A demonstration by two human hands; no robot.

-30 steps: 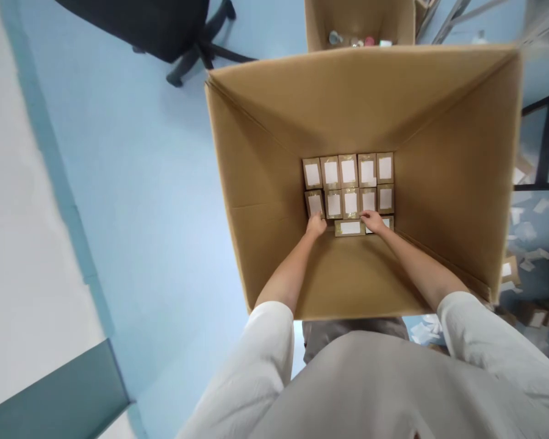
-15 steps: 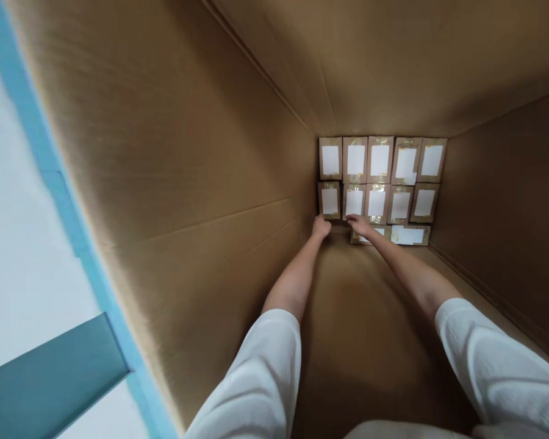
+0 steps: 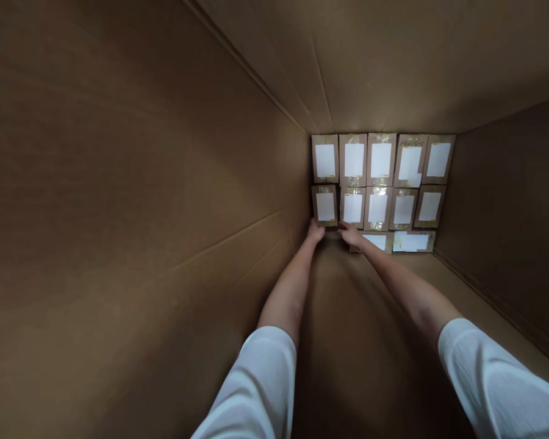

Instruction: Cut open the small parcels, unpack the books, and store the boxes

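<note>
Both my arms reach deep into a large cardboard carton [image 3: 119,201]. At its bottom lie several small brown boxes with white labels [image 3: 379,161], packed in two full rows, with a third row of flat-lying boxes [image 3: 412,241] begun in front. My left hand [image 3: 315,233] sits at the bottom left corner, below the leftmost small box [image 3: 324,206], fingers curled. My right hand [image 3: 350,235] rests on the left end of the front row, touching a flat box [image 3: 379,242]. Whether either hand grips anything is too small to tell.
The carton's brown walls fill the whole view, with a creased left wall and a dark right wall [image 3: 507,213]. Bare cardboard floor [image 3: 370,341] lies between my arms. My white sleeves [image 3: 498,378] are at the bottom edge.
My head has dipped into the carton, so the blue floor and grey ledge are out of view. My right hand has shifted left along the front row, close to my left hand.
</note>
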